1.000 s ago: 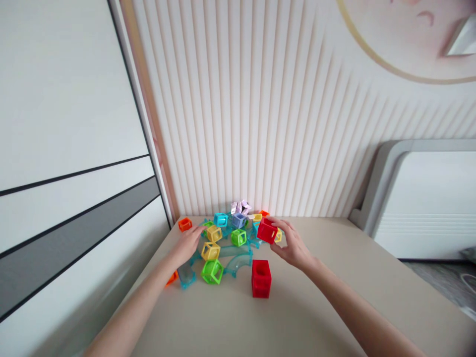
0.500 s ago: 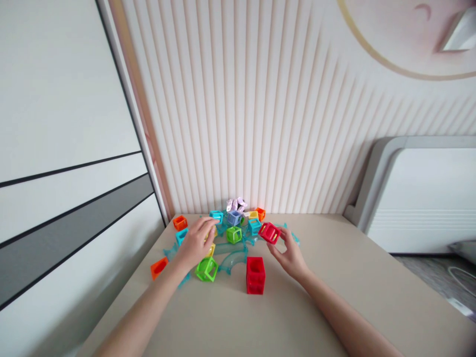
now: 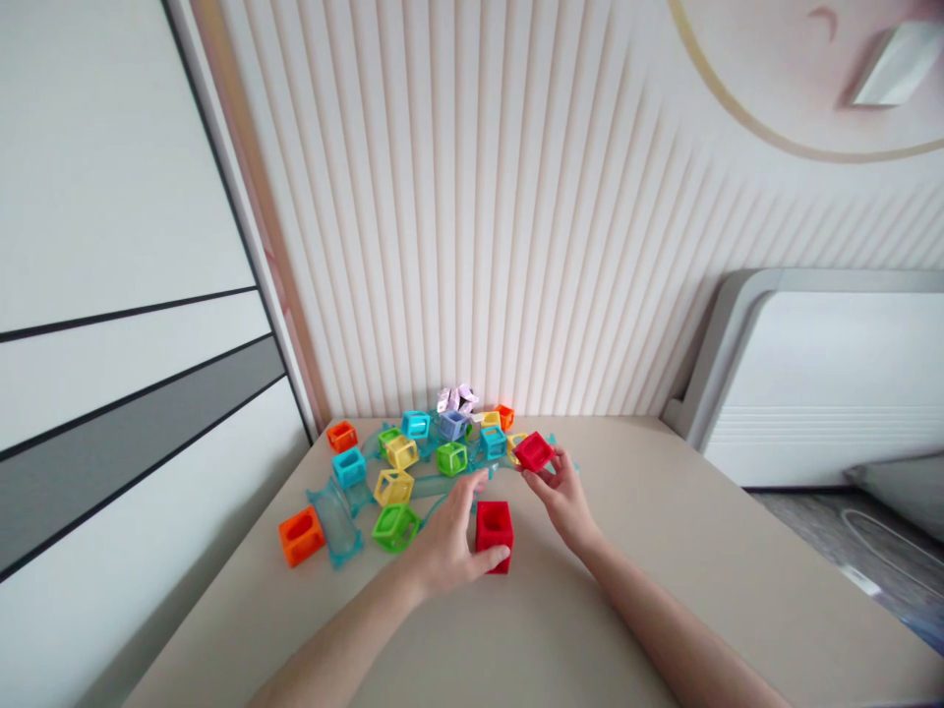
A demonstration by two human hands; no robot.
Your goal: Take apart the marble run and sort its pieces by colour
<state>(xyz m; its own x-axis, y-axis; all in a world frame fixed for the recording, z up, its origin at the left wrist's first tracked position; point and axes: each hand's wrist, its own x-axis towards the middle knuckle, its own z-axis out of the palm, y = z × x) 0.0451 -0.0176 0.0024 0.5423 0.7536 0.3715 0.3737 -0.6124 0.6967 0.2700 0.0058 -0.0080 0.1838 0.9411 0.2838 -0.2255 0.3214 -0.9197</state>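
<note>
My right hand (image 3: 566, 501) pinches a red hollow cube block (image 3: 533, 452) by its right side, raised and tilted above the table. A taller red block (image 3: 494, 521) stands upright on the table, to the left of and below the held cube. Around its left side my left hand (image 3: 451, 541) is spread, thumb and fingers apart. The thumb crosses the front of the block; I cannot tell whether it touches. Just left of that hand lies a green cube frame (image 3: 396, 528). A clear blue curved track piece is partly hidden behind the left hand.
Several yellow, blue, green and orange cube blocks lie among clear blue track pieces (image 3: 335, 521) on the beige table (image 3: 626, 610). An orange block (image 3: 302, 537) sits near the left edge. Light purple pieces (image 3: 457, 399) are heaped against the ribbed wall (image 3: 516, 246).
My left hand has moved right and nearer, from above the yellow blocks to the standing red block. The red cube in my right hand has turned. The view has shifted slightly.
</note>
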